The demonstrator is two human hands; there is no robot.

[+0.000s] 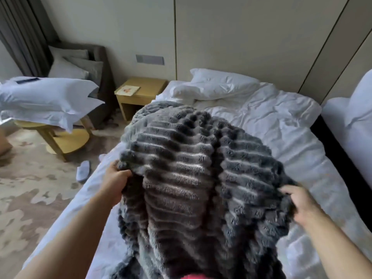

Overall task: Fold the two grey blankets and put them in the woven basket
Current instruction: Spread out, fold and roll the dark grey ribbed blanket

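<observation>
A dark grey ribbed fleece blanket [191,178] is lifted over the white bed [281,133] and fills the middle of the view. My left hand [115,179] grips its left edge. My right hand [300,204] grips its right edge. The cloth hangs in folds between both hands and down toward me. Behind its top edge more grey ribbed fabric [155,111] lies on the bed; I cannot tell whether it is the second blanket. No woven basket is in view.
White pillows [213,85] lie at the bed's head. A wooden nightstand [141,91] stands left of the bed. A round wooden table [66,137] carries a pillow [46,99]. A slipper [82,170] lies on the carpet. A second bed [350,129] is at right.
</observation>
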